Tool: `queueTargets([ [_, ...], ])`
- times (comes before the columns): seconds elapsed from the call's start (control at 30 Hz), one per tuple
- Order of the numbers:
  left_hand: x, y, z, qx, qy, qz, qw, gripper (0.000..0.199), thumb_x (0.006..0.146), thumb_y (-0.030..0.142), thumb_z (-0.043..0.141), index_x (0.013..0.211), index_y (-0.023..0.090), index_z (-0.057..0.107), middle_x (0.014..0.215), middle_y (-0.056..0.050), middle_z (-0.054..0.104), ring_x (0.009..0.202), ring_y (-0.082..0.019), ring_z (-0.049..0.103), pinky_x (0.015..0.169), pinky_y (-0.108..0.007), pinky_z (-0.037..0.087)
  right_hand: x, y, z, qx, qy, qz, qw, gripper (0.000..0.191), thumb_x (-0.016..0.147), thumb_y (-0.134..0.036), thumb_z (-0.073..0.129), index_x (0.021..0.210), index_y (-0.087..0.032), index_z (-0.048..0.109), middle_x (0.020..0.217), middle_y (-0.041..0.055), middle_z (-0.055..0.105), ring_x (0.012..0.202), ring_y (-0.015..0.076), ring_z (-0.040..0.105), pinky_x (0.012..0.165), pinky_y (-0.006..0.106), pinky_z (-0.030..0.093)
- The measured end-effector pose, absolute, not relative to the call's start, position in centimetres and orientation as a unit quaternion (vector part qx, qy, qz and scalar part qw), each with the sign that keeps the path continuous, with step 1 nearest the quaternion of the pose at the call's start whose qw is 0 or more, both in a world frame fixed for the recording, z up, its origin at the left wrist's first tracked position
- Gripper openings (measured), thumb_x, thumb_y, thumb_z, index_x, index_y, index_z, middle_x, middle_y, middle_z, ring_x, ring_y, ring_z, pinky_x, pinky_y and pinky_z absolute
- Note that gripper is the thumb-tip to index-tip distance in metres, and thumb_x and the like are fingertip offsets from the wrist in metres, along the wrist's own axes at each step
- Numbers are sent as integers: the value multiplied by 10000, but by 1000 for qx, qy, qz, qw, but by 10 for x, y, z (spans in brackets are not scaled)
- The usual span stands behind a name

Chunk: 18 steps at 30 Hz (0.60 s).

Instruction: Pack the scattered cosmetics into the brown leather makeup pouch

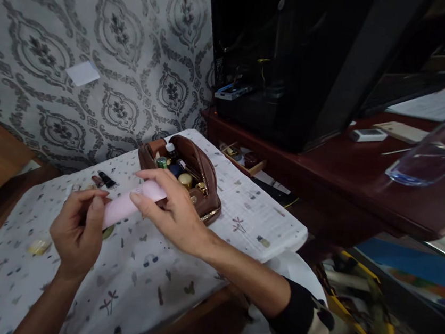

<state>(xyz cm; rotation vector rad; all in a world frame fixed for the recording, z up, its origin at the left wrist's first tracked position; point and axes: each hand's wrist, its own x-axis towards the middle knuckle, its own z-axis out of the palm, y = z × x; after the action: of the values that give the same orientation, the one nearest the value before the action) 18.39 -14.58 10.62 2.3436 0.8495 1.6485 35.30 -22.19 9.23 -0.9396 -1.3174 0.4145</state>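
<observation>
Between my two hands, a pink tube (123, 210) is held at a slant above the patterned table cover. My left hand (81, 226) closes its fingers round the lower left end. My right hand (171, 209) pinches the upper right end between thumb and fingers. Just behind my right hand, an open brown zip bag (213, 195) holds several small bottles and jars, among them a gold-lidded jar (185, 180) and a green-capped one (161, 162). A small black tube (106, 179) lies on the cover beyond my left hand.
A yellowish item (39, 247) lies on the cloth-covered table (170, 273) at the left. To the right, a dark red desk (396, 192) carries a large black cabinet (282, 61) and a clear plastic container (424, 163). An open drawer (243, 161) shows below it.
</observation>
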Motion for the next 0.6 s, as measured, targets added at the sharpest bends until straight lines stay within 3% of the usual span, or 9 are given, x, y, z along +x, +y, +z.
queueTargets([
  [0.1, 181, -142, 106, 765, 324, 534, 160, 187, 919, 364, 598, 866, 197, 662, 804, 6, 660, 740, -143, 605, 700, -256, 481, 345, -223, 86, -398, -595, 195, 670, 359, 959, -395, 605, 1250, -187, 573, 1067, 56, 625, 963, 170, 612, 858, 292, 530],
  [0.27, 185, -136, 113, 655, 364, 515, 417, 146, 790, 327, 696, 780, 188, 652, 683, 17, 610, 633, -111, 550, 566, -192, 454, 339, -231, 75, -361, -633, 163, 665, 487, 976, -335, 572, 1428, -201, 448, 1291, 104, 600, 1107, 197, 608, 933, 319, 520],
  [0.33, 191, -135, 113, 629, 362, 499, 473, 151, 748, 310, 728, 765, 181, 651, 668, 18, 602, 616, -103, 545, 544, -176, 451, 340, -236, 71, -361, -640, 153, 661, 535, 983, -333, 562, 1478, -218, 392, 1335, 109, 584, 1149, 202, 599, 974, 334, 509],
  [0.47, 198, -136, 105, 639, 356, 476, 489, 195, 730, 332, 755, 759, 170, 652, 644, 14, 599, 599, -105, 540, 511, -170, 436, 342, -249, 58, -372, -646, 133, 653, 536, 980, -287, 566, 1483, -218, 395, 1341, 110, 581, 1203, 201, 580, 1049, 348, 479],
  [0.6, 190, -135, 92, 690, 334, 448, 460, 210, 805, 368, 724, 828, 172, 654, 647, 11, 610, 598, -113, 545, 528, -190, 447, 334, -258, 37, -390, -654, 138, 633, 473, 974, -251, 556, 1436, -205, 464, 1312, 116, 592, 1214, 197, 578, 1067, 343, 481],
])
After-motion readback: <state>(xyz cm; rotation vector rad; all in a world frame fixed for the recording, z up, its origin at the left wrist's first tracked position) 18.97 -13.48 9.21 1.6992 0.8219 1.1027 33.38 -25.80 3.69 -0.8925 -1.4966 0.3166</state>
